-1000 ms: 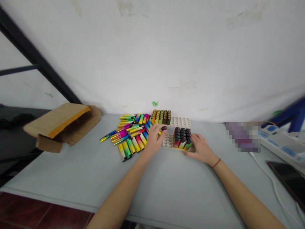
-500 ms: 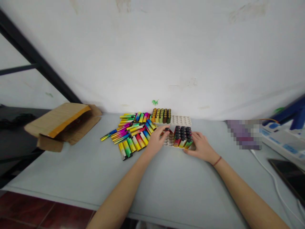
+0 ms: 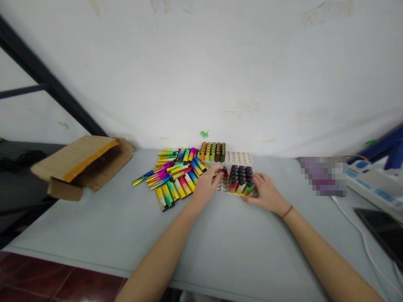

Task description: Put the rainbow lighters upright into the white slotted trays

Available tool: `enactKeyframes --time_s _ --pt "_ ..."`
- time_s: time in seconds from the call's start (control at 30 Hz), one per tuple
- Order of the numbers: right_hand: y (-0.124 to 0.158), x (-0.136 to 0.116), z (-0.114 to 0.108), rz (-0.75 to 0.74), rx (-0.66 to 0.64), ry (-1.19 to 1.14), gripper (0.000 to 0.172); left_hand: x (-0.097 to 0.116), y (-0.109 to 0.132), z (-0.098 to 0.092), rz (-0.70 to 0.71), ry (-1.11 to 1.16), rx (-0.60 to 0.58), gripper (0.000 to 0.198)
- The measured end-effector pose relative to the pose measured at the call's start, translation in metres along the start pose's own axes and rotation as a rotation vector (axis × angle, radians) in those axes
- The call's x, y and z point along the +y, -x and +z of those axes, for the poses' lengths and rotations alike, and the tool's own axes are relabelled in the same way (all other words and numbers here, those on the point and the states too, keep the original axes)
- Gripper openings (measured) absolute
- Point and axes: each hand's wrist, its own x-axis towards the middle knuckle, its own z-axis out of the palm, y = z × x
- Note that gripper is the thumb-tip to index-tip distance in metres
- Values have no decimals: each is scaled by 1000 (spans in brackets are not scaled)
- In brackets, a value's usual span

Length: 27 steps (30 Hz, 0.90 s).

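Note:
A white holed tray lies in front of me, and several black-topped, multicoloured lighters stand upright in its right part. My left hand is at the tray's left part, thumb and fingers closed around the upper part of a dark red lighter. That lighter stands nearly upright over the holes, beside the filled rows. My right hand grips the tray's right side, thumb along the front corner and fingers at the side. The tray's right edge is partly hidden by this hand.
Shiny multicoloured lighters lie loose to the left. Behind stand yellowish lighters in rows, with a second white tray beside them. A cardboard box is far left; a power strip, cable and phone are right.
My left hand has shifted slightly, and the lighter in it has gone from tilted to nearly upright, down at the holes beside the filled rows. My right hand has stayed at the tray.

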Motion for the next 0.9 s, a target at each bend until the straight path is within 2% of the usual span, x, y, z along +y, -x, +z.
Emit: enactKeyframes --time_s 0.3,0.53,0.63,0.73,0.83,0.9 --pt "0 0 0 5 -3 7 68 -3 -2 -2 233 -233 -57 40" --pt "0 1 1 3 0 23 69 -2 -1 -7 245 -355 -53 44" --pt "0 2 1 3 -8 32 68 -4 -6 -18 167 -412 8 46" --pt "0 2 1 3 -7 31 68 -8 -13 -41 16 -524 115 41" --pt "1 2 1 6 -4 24 69 -14 -16 -76 -227 -698 219 37" --pt "0 1 1 9 -4 18 68 -20 -12 -104 -446 -792 309 39"
